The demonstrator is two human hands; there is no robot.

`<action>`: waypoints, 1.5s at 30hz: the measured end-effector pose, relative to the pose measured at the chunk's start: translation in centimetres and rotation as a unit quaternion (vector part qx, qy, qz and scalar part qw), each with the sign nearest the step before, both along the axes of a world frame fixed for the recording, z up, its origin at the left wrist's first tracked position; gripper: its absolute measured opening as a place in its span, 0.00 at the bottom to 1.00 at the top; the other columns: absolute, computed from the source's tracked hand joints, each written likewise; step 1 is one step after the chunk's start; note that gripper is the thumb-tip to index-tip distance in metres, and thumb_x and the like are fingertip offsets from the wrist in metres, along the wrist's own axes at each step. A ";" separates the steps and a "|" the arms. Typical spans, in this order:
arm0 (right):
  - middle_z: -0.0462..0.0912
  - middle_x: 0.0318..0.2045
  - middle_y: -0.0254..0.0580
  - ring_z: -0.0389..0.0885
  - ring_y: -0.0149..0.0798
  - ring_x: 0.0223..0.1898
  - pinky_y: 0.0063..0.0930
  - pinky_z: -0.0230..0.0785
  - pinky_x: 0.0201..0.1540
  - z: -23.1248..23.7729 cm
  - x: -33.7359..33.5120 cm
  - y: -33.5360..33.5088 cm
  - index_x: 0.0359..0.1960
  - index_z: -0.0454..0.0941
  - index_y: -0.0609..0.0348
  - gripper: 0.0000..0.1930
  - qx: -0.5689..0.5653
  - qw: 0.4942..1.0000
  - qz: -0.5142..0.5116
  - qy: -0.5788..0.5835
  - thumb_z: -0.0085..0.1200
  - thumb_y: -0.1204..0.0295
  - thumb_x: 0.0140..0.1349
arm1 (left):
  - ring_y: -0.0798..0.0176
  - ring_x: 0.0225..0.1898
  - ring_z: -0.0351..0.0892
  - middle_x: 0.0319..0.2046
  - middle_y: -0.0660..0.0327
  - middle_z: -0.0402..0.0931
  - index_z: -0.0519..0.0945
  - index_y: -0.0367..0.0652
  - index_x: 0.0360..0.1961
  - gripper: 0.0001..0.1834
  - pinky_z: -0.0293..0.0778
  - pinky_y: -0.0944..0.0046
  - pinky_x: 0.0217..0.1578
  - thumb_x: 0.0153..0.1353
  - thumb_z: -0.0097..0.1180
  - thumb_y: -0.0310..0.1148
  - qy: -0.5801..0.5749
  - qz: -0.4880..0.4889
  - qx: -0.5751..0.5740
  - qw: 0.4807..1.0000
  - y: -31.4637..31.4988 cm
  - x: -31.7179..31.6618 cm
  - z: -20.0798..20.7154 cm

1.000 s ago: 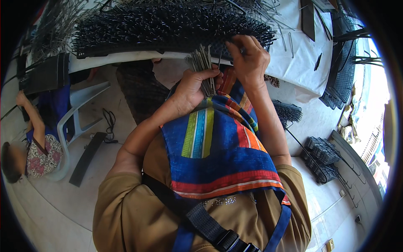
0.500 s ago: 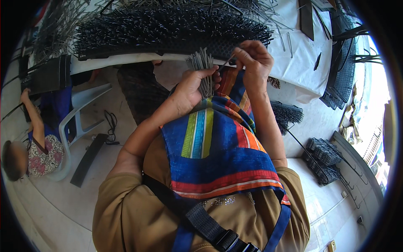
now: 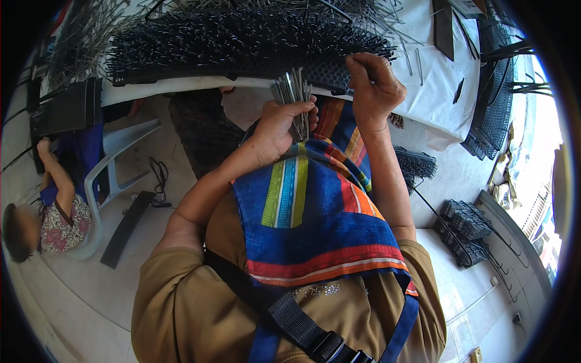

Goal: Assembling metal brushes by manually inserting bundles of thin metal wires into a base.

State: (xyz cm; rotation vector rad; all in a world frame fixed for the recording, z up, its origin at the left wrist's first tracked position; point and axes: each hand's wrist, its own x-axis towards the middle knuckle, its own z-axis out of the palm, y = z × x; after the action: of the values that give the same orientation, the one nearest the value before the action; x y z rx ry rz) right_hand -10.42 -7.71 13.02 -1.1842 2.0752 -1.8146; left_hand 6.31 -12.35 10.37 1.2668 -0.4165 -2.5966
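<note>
My left hand (image 3: 279,123) is closed round an upright bundle of thin grey metal rods (image 3: 293,89), whose tops fan out above the thumb. Over the right end of a long black perforated rack (image 3: 321,70), my right hand (image 3: 377,92) is pinched with thumb and fingertips together. What those fingertips hold, if anything, cannot be made out against the dark rack. Many dark rods (image 3: 236,42) stand packed in the rack's holes, while some holes show along its near right part. The rack lies along the near edge of the white-covered table (image 3: 423,97).
Loose rods (image 3: 91,36) lie heaped at the far left of the table. At the right hang black mesh racks (image 3: 493,100), with more black racks (image 3: 466,224) on the floor. Another person (image 3: 60,206) sits at left on a pale plastic chair (image 3: 124,142).
My right hand has moved away from the bundle, up and right to the rack; the rod seen in its fingers before is no longer distinguishable. My left hand stays nearly in place.
</note>
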 end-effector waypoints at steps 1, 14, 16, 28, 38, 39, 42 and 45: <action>0.77 0.19 0.29 0.70 0.18 0.21 0.14 0.63 0.24 0.2 0.1 0.1 0.29 0.79 0.62 0.04 0.001 1.000 -0.001 0.000 0.61 0.83 0.53 | 0.60 0.33 0.82 0.33 0.54 0.81 0.79 0.35 0.40 0.09 0.78 0.64 0.34 0.57 0.59 0.24 0.006 -0.008 -0.002 1.000 0.1 0.0 0.0; 0.80 0.23 0.42 0.79 0.37 0.22 0.25 0.69 0.25 1.0 -0.7 -1.1 0.27 0.80 0.59 0.04 0.041 0.990 -0.028 0.128 0.62 0.79 0.49 | 0.61 0.30 0.81 0.31 0.55 0.81 0.79 0.34 0.38 0.09 0.78 0.62 0.34 0.57 0.59 0.25 0.009 -0.005 0.075 0.997 0.2 -0.4 -0.2; 0.80 0.24 0.41 0.79 0.42 0.22 0.27 0.70 0.25 1.3 -0.5 -0.9 0.27 0.80 0.58 0.04 0.067 0.984 0.002 0.167 0.61 0.79 0.50 | 0.61 0.29 0.80 0.30 0.55 0.80 0.79 0.35 0.37 0.07 0.77 0.62 0.32 0.57 0.58 0.25 0.010 -0.017 0.037 0.999 0.3 -0.3 -0.4; 0.79 0.23 0.36 0.79 0.44 0.22 0.34 0.71 0.24 0.1 -0.1 -1.5 0.27 0.81 0.50 0.02 0.157 0.947 0.018 0.278 0.57 0.73 0.52 | 0.61 0.32 0.81 0.31 0.54 0.80 0.77 0.38 0.38 0.07 0.77 0.62 0.33 0.57 0.58 0.25 0.051 -0.006 0.065 0.997 0.3 -0.4 -0.8; 0.83 0.24 0.41 0.80 0.28 0.24 0.21 0.71 0.27 -0.8 0.7 2.0 0.30 0.82 0.63 0.07 0.211 0.956 0.131 -0.155 0.63 0.76 0.49 | 0.60 0.33 0.81 0.33 0.54 0.81 0.77 0.37 0.40 0.09 0.79 0.61 0.35 0.57 0.56 0.24 0.069 -0.017 0.074 0.995 0.4 -0.6 -0.5; 0.83 0.24 0.39 0.79 0.25 0.23 0.19 0.70 0.27 -1.3 0.9 2.3 0.30 0.81 0.64 0.06 0.194 0.935 0.164 -0.249 0.63 0.78 0.49 | 0.59 0.32 0.81 0.33 0.54 0.80 0.77 0.36 0.40 0.09 0.79 0.60 0.34 0.57 0.56 0.23 0.078 -0.016 0.073 0.994 0.4 -0.7 -0.3; 0.80 0.21 0.34 0.73 0.22 0.19 0.17 0.64 0.21 -1.3 1.4 2.5 0.30 0.79 0.65 0.05 0.150 0.929 0.114 -0.320 0.59 0.83 0.51 | 0.57 0.32 0.81 0.33 0.53 0.80 0.77 0.36 0.40 0.09 0.79 0.59 0.33 0.57 0.55 0.22 0.064 -0.001 0.067 0.996 0.4 -1.0 0.1; 0.77 0.19 0.30 0.68 0.19 0.16 0.15 0.58 0.17 -0.6 1.0 2.2 0.29 0.77 0.64 0.05 0.035 0.954 0.000 -0.297 0.57 0.86 0.54 | 0.58 0.33 0.82 0.35 0.53 0.80 0.77 0.36 0.42 0.11 0.79 0.59 0.36 0.57 0.55 0.22 0.017 0.006 0.047 0.999 0.2 -0.6 0.0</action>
State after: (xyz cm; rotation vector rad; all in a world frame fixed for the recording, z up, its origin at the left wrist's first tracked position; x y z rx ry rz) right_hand -9.40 -5.50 12.38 -0.5185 1.7588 -1.7866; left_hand 5.75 -12.18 10.39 1.2491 -0.2833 -2.6504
